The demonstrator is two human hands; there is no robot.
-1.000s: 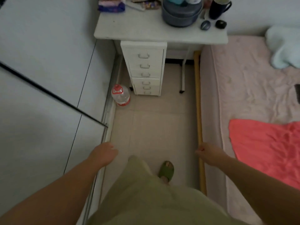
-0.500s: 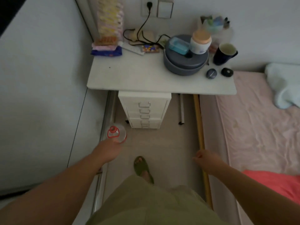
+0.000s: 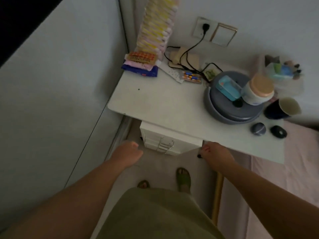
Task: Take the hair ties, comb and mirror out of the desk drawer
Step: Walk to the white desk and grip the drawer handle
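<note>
A white drawer unit (image 3: 165, 144) stands under the white desk (image 3: 165, 107), and all its drawers are closed. Only its upper front with metal handles shows below the desk edge. My left hand (image 3: 126, 155) hangs just left of the unit, fingers loosely curled, holding nothing. My right hand (image 3: 214, 155) is just right of the unit, below the desk's front edge, fingers curled and empty. Hair ties, comb and mirror are not visible.
On the desk sit a grey lidded pot (image 3: 233, 102) with a jar and blue box on top, a dark mug (image 3: 283, 108), two small dark objects, cables and packets. A pink bed (image 3: 284, 187) lies right; a white wardrobe wall (image 3: 51, 100) lies left.
I have walked up to the desk, so the drawer unit now lies right in front of my hands. Both hands rose toward it. The water bottle on the floor has left view.
</note>
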